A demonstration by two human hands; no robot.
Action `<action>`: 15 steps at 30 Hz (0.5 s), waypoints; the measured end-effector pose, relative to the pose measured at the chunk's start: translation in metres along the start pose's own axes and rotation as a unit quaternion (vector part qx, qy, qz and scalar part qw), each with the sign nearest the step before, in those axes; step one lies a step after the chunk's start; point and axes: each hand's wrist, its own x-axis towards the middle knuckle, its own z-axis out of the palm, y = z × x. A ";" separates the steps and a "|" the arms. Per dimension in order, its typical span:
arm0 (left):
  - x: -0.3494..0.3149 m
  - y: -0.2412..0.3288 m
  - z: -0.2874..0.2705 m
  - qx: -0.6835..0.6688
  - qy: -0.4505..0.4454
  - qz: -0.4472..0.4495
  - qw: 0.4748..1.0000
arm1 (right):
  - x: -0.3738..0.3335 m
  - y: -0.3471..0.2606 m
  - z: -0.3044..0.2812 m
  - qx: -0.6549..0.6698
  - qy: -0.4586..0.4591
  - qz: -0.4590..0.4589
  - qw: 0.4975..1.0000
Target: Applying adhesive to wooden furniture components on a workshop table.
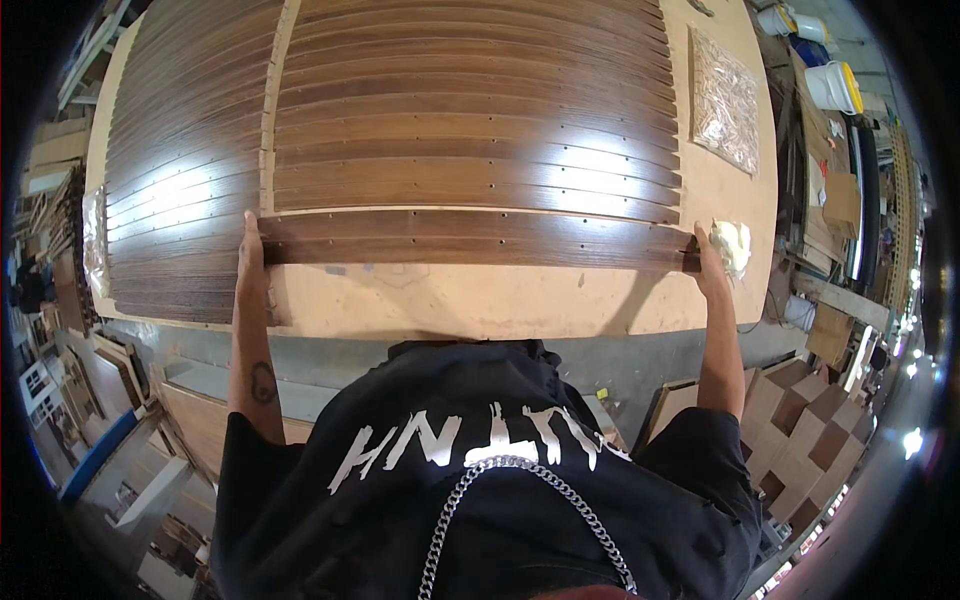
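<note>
Hands wide apart, left hand (251, 245) and right hand (707, 258) clamped on dark plank (470, 238) ends near bench edge (480, 325).

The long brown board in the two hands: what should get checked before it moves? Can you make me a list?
1. Left hand on the dark board's left end: ok.
2. Right hand on its right end: ok.
3. White rag by the right hand, maybe caught under the fingers: cannot tell.
4. Board apart from the row of slats behind it: ok, a pale gap shows.
5. Bare workbench in front of the board: ok.
6. Grip firm underneath: cannot tell.
</note>
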 end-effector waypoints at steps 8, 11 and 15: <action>-0.045 0.022 0.052 0.457 0.229 0.356 0.782 | 0.006 0.018 -0.012 -0.350 0.069 -0.372 0.857; -0.108 0.045 0.099 0.549 -0.002 0.503 0.667 | -0.070 -0.022 0.045 -0.607 -0.023 -0.457 0.649; -0.114 0.042 0.141 0.655 -0.153 0.490 0.555 | -0.067 -0.025 0.088 -0.656 -0.144 -0.469 0.574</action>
